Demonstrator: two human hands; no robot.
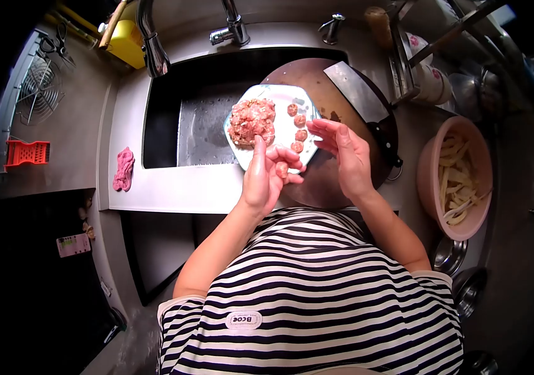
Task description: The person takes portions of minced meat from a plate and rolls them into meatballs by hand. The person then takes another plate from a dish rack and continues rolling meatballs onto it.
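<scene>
A small meatball (pixel 282 168) rests in the curled palm of my left hand (pixel 266 178), over the near edge of the white plate (pixel 284 94). My right hand (pixel 349 154) is raised just right of the plate, fingers extended, palm turned toward the left hand, with nothing visible in it. On the plate's left side sits a mound of minced meat (pixel 252 120). Several small meatballs (pixel 300 120) form a column on its right side. The plate lies partly on the round chopping board (pixel 326 181) and partly over the sink.
A cleaver (pixel 356 91) lies on the board's upper right. Beyond stands a metal rack (pixel 406 69). A pink basin (pixel 431 169) of pale strips is at right. The black sink (pixel 198 125), faucet (pixel 154 55) and pink cloth (pixel 124 169) are left.
</scene>
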